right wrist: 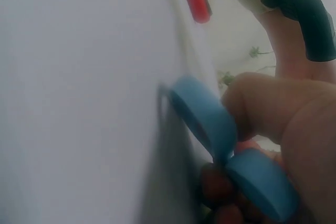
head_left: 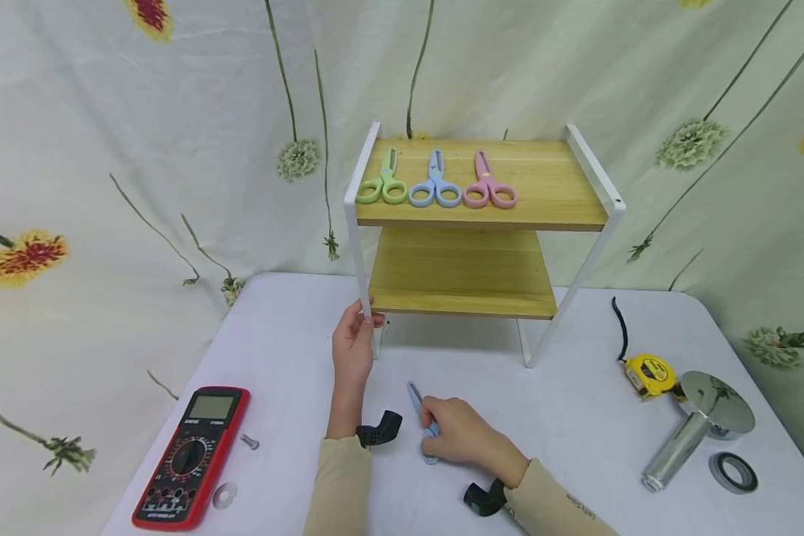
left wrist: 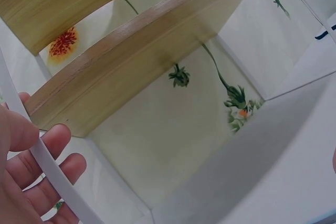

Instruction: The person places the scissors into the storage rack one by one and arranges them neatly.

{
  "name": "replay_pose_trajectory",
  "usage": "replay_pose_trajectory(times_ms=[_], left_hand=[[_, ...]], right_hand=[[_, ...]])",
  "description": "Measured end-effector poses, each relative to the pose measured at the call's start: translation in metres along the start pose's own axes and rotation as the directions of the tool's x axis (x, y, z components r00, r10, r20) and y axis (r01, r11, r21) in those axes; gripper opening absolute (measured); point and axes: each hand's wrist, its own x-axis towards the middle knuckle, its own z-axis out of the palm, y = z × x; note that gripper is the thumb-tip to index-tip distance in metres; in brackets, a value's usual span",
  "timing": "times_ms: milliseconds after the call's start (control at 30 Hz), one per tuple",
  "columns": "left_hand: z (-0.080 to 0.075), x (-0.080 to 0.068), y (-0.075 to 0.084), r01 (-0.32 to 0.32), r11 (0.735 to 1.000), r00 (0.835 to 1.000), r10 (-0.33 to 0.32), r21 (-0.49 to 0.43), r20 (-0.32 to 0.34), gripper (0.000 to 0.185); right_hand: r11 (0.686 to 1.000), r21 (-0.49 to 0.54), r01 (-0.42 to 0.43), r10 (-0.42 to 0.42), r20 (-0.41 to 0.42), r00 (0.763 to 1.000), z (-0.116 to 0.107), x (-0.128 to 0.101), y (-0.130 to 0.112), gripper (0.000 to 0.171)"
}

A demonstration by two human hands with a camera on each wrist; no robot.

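Note:
A two-tier shelf (head_left: 465,272) with wooden boards and a white metal frame (left wrist: 50,166) stands at the back of the table. My left hand (head_left: 352,348) grips the frame's left front leg below the lower board, thumb on one side and fingers behind. In my right hand (head_left: 465,433) is a pair of blue scissors (head_left: 414,397), pinched near the handles just in front of the shelf, blades toward it. The right wrist view shows the scissors' two handle loops (right wrist: 207,119) close to the white tabletop. Green scissors (head_left: 387,175), blue scissors (head_left: 435,173) and pink scissors (head_left: 485,175) lie side by side on the top board.
To the left lie a red multimeter (head_left: 190,454), a bolt (head_left: 249,441) and a washer (head_left: 224,496). At right are a yellow tape measure (head_left: 650,374), a chrome shower-head-like piece (head_left: 677,450) and a black tape roll (head_left: 733,473). A flowered cloth (head_left: 174,112) hangs behind.

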Motion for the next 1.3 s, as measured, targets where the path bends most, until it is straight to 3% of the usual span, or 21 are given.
replay_pose_trajectory(times_ms=[333,800,1000,1300], left_hand=[[0.001,0.000,0.000,-0.002,1.000,1.000,0.002,-0.007,0.005,0.036],[0.001,0.001,0.000,0.005,1.000,1.000,-0.005,-0.016,0.003,0.036],[0.001,0.000,0.001,0.003,1.000,1.000,-0.003,-0.004,-0.009,0.036],[0.002,0.001,0.001,0.012,1.000,1.000,-0.012,-0.008,0.001,0.036]], right_hand=[[0.992,0.125,0.020,-0.021,0.010,1.000,-0.003,-0.001,0.005,0.016],[0.942,0.334,-0.042,0.006,0.110,0.994,-0.017,0.000,0.014,0.015],[0.923,0.383,-0.028,-0.026,0.135,0.990,-0.050,-0.006,0.014,0.017],[0.938,0.337,0.081,-0.111,0.070,0.991,-0.142,-0.024,-0.011,0.011]])
